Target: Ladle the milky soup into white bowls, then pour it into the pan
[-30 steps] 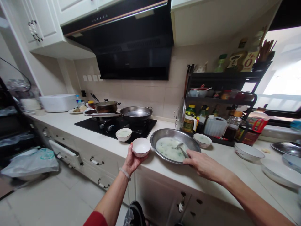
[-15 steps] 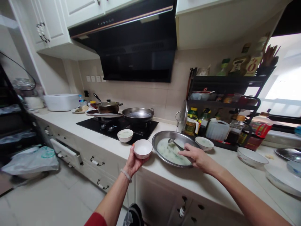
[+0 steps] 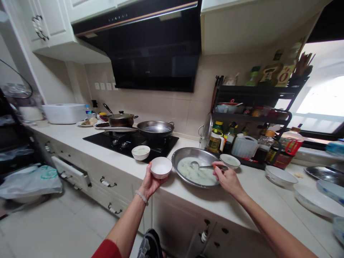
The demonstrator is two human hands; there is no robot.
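Observation:
My left hand (image 3: 153, 181) grips a small white bowl (image 3: 161, 167) with a thin dark rim; its inside looks bare. The bowl is held just left of a wide metal basin (image 3: 178, 172) of pale, milky soup (image 3: 197, 174) with green bits. In my right hand (image 3: 228, 178) is the handle of a metal spoon (image 3: 205, 167), whose head dips at the soup's surface. Two similar bowls hold the same kind of soup: one bowl (image 3: 141, 157) by the stove's front edge, another bowl (image 3: 230, 165) behind my right hand.
A frying pan (image 3: 156, 133) and a lidded pot (image 3: 120, 123) sit on the black stove (image 3: 94, 139). Bottles crowd a black rack (image 3: 252, 116) at the right. White bowls (image 3: 281, 181) stand along the right counter. A drawer (image 3: 71, 172) is pulled out at lower left.
The spoon has shifted: its handle now lies lower and flatter over the basin, and my right hand has drawn back slightly right. My left hand still holds the bowl. The view has shifted a little.

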